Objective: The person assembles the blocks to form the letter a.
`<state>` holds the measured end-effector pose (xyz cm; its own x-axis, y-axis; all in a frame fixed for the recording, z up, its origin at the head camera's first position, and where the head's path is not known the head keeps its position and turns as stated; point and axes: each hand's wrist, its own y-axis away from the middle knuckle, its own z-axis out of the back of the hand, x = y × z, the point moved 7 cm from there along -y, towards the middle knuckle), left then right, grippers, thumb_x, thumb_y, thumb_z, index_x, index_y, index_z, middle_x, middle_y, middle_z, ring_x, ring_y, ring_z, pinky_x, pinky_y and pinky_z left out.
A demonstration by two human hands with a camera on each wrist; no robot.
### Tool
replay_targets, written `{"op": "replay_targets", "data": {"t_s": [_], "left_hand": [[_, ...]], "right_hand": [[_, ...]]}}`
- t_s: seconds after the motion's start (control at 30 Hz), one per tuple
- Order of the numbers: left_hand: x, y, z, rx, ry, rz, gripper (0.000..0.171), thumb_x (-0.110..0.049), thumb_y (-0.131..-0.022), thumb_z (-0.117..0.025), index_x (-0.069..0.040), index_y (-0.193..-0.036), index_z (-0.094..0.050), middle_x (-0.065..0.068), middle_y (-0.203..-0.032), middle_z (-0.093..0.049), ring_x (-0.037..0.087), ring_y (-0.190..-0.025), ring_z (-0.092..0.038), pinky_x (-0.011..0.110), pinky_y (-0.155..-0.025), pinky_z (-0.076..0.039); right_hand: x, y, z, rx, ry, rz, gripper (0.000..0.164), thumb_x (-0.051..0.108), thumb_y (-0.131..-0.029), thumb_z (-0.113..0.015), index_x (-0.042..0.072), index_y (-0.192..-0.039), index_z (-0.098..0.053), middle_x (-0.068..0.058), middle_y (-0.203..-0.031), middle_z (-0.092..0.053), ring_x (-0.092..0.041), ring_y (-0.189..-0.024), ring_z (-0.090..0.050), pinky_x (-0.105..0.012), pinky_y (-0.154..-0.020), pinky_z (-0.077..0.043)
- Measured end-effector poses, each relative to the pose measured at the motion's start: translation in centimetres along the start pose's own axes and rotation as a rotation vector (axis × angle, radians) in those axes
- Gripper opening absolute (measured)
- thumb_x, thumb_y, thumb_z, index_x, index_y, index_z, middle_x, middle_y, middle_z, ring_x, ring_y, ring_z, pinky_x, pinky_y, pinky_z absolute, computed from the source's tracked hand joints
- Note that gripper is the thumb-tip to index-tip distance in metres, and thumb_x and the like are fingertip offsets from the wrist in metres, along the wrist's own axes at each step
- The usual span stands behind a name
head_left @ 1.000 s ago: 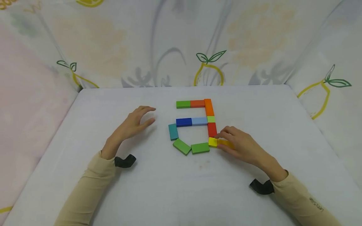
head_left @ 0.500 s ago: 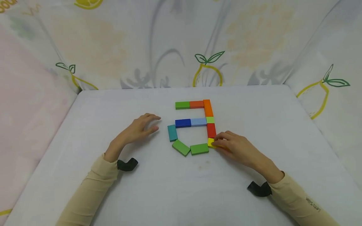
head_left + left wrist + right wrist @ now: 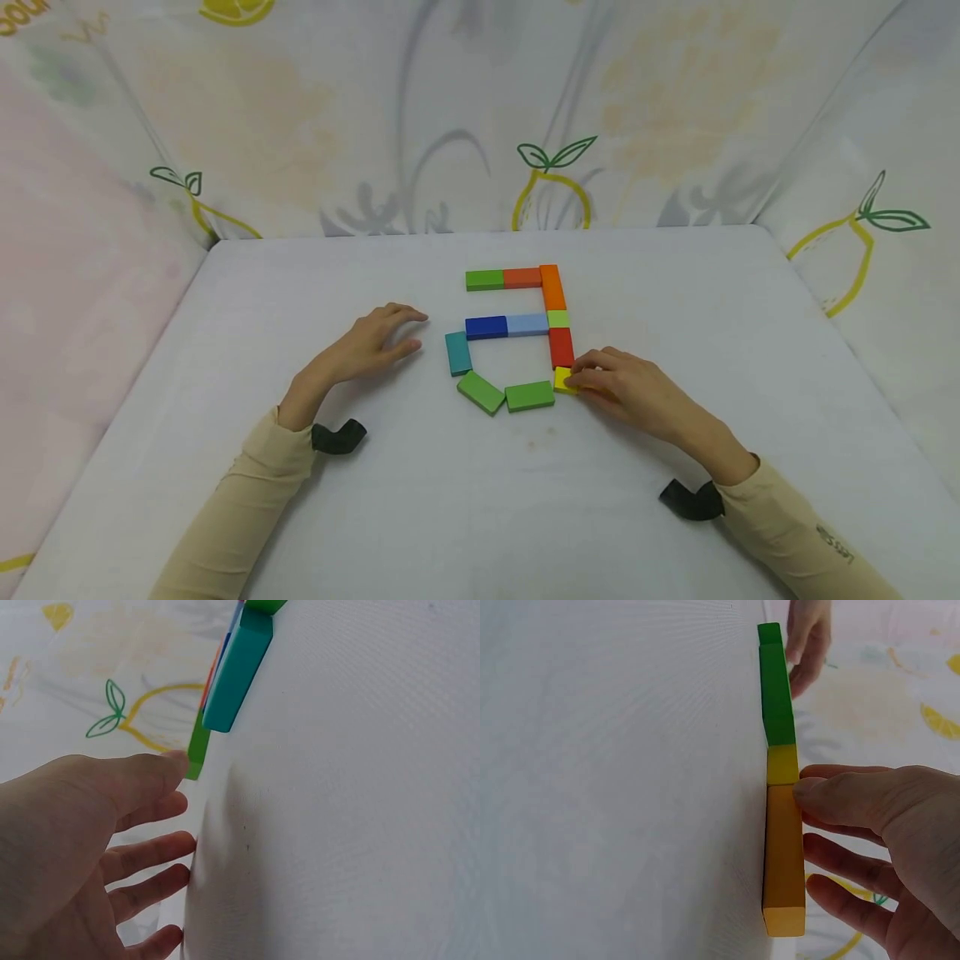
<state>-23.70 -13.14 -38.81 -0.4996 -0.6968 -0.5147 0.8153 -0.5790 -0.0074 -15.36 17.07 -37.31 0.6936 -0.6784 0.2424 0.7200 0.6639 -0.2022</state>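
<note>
In the head view, my right hand (image 3: 637,396) is over the lower right corner of a figure of flat coloured blocks. Its fingertips touch the top of a small yellow block (image 3: 562,379) and mostly cover the yellow-orange block beside it. The right wrist view shows that longer yellow-orange block (image 3: 784,847) end to end with the yellow one, my thumb at their joint. A red block (image 3: 561,347) lies just behind. My left hand (image 3: 367,343) hovers with relaxed, spread fingers, holding nothing, left of the teal block (image 3: 458,353).
Two green blocks (image 3: 529,396) form the figure's lower edge. Dark blue (image 3: 487,327) and light blue (image 3: 527,325) blocks make the middle row. Green (image 3: 484,280), orange-red (image 3: 522,277) and orange (image 3: 552,287) blocks stand farther back on the white table (image 3: 420,517).
My right fingers have moved a little left onto the yellow block, which then shifted slightly right. My left hand has moved right and slightly nearer me.
</note>
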Motion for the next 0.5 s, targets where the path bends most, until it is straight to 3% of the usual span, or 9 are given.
{"op": "replay_targets", "data": {"t_s": [0.07, 0.17, 0.23, 0.3, 0.4, 0.5], "left_hand": [[-0.1, 0.0, 0.0, -0.016, -0.024, -0.010, 0.042, -0.025, -0.094, -0.059, -0.008, -0.131, -0.053, 0.018, -0.137, -0.047, 0.038, -0.128, -0.043, 0.061, -0.101, -0.033], [-1.4, 0.2, 0.3, -0.103, -0.113, -0.070, 0.037, -0.021, -0.092, -0.062, -0.009, -0.127, -0.057, 0.014, -0.129, -0.054, 0.033, -0.121, -0.049, 0.057, -0.096, -0.038], [-3.5, 0.3, 0.4, -0.178, -0.177, -0.150, 0.033, -0.019, -0.090, -0.064, -0.010, -0.122, -0.061, 0.010, -0.122, -0.058, 0.029, -0.115, -0.053, 0.051, -0.093, -0.041], [-6.4, 0.5, -0.1, -0.210, -0.212, -0.257, 0.031, -0.018, -0.088, -0.067, -0.012, -0.118, -0.064, 0.006, -0.118, -0.061, 0.024, -0.112, -0.055, 0.044, -0.092, -0.043], [-11.0, 0.8, -2.2, -0.125, -0.246, -0.438, 0.031, -0.022, -0.089, -0.065, -0.014, -0.119, -0.064, 0.002, -0.122, -0.061, 0.019, -0.118, -0.054, 0.040, -0.098, -0.043], [-13.9, 1.1, -5.1, 0.037, -0.294, -0.532, 0.034, -0.029, -0.094, -0.058, -0.017, -0.125, -0.061, -0.001, -0.133, -0.055, 0.016, -0.128, -0.047, 0.039, -0.107, -0.037]], "right_hand": [[-0.1, 0.0, -0.1, 0.000, -0.003, -0.001, 0.025, 0.010, -0.079, -0.076, 0.017, -0.102, -0.072, 0.002, -0.105, -0.065, -0.014, -0.098, -0.060, -0.031, -0.081, -0.054], [-0.1, 0.1, -0.2, 0.007, -0.012, -0.002, 0.025, 0.010, -0.079, -0.076, 0.017, -0.103, -0.072, 0.003, -0.105, -0.064, -0.013, -0.098, -0.060, -0.030, -0.081, -0.054], [-0.1, 0.1, -0.3, 0.012, -0.016, 0.004, 0.026, 0.010, -0.079, -0.076, 0.017, -0.103, -0.072, 0.003, -0.105, -0.064, -0.012, -0.097, -0.060, -0.029, -0.080, -0.054], [0.0, 0.1, -0.3, 0.013, -0.018, 0.017, 0.026, 0.010, -0.079, -0.076, 0.017, -0.104, -0.072, 0.003, -0.105, -0.064, -0.012, -0.097, -0.059, -0.029, -0.080, -0.055], [-0.1, 0.1, -0.1, 0.004, -0.020, 0.043, 0.026, 0.010, -0.079, -0.076, 0.016, -0.103, -0.072, 0.003, -0.105, -0.064, -0.011, -0.096, -0.059, -0.028, -0.079, -0.054], [-0.2, 0.1, 0.1, 0.002, -0.028, 0.064, 0.026, 0.010, -0.079, -0.076, 0.017, -0.103, -0.072, 0.004, -0.106, -0.064, -0.010, -0.097, -0.059, -0.027, -0.080, -0.054]]}}
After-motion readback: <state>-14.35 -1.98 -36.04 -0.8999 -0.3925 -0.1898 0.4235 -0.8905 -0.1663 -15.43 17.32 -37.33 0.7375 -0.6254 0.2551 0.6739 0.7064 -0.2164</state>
